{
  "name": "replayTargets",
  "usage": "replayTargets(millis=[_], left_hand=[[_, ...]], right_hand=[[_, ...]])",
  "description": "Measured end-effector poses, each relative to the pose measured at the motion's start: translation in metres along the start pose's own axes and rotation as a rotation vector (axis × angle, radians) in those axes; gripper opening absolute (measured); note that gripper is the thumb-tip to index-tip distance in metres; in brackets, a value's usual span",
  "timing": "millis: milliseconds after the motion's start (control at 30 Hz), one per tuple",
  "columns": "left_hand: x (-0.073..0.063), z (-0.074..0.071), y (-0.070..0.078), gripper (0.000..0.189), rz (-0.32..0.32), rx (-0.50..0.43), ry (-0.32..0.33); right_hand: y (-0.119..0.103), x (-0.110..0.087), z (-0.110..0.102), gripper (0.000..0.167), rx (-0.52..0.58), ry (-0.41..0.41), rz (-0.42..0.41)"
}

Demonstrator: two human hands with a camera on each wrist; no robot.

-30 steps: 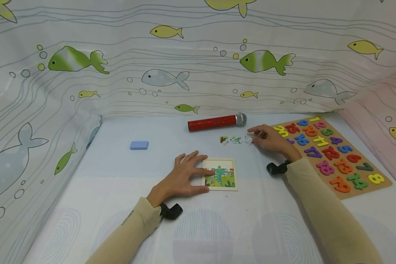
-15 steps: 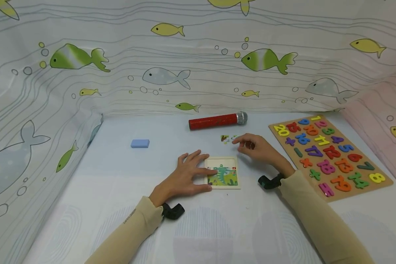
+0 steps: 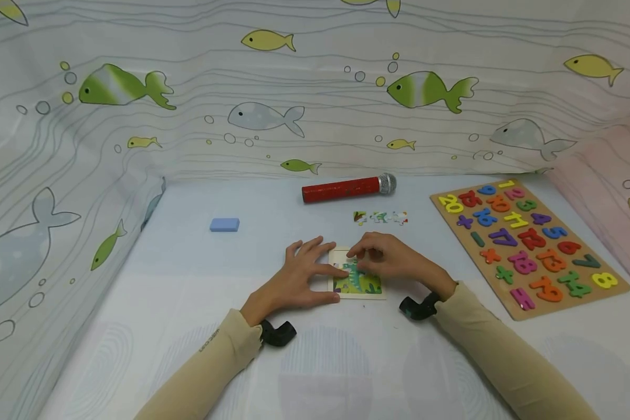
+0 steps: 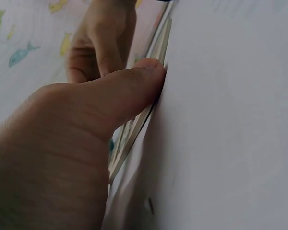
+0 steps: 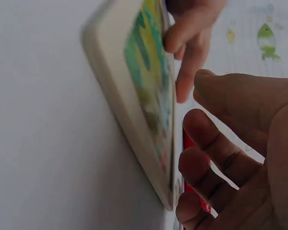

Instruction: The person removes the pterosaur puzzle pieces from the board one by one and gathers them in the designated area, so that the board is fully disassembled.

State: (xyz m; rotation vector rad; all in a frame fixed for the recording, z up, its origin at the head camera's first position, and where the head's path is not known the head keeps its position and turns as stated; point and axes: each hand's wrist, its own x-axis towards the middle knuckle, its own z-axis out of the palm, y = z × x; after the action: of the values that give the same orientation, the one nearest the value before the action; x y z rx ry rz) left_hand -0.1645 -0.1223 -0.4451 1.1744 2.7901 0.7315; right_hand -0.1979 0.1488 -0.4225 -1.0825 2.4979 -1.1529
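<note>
My left hand [image 3: 307, 280] rests with fingers spread at the left side of a small square jigsaw puzzle [image 3: 362, 286] in a pale wooden frame. Its index finger reaches onto the dinosaur picture, and in the left wrist view the thumb [image 4: 129, 86] lies at the frame's edge. Over the puzzle's upper right part is my right hand [image 3: 388, 256], fingers loosely bent. The right wrist view shows a gap between its thumb [image 5: 230, 91] and index fingertip, with no piece visible there. Behind the frame, three loose jigsaw pieces [image 3: 380, 217] lie in a row.
A red toy microphone [image 3: 341, 189] lies at the back. To the right is a wooden number board [image 3: 509, 303] filled with colourful digits. A blue block [image 3: 224, 224] sits at the left, and a fish-print cloth [image 3: 336, 87] rises behind the table.
My right hand has moved left and nearer, from the loose jigsaw pieces to the puzzle, uncovering the row of pieces and the number board. My left hand stays at the frame.
</note>
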Motion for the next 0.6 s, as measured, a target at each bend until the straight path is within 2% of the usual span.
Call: replayTargets(millis=[200,333,467,600], left_hand=[[0.002,0.0,-0.001,0.035,-0.024,-0.056,0.014],[0.003,0.001,-0.001,0.039,-0.043,-0.091,0.029],[0.003,0.001,-0.001,0.048,-0.073,-0.074,0.039],[0.002,0.002,-0.001,0.066,-0.097,-0.007,0.053]], right_hand=[[-0.004,0.001,0.008,0.024,-0.034,-0.015,0.012],[-0.007,0.002,0.01,0.027,-0.069,-0.015,0.032],[-0.009,0.002,0.011,0.026,-0.087,-0.021,0.035],[-0.009,0.002,0.012,0.027,-0.094,-0.031,0.036]])
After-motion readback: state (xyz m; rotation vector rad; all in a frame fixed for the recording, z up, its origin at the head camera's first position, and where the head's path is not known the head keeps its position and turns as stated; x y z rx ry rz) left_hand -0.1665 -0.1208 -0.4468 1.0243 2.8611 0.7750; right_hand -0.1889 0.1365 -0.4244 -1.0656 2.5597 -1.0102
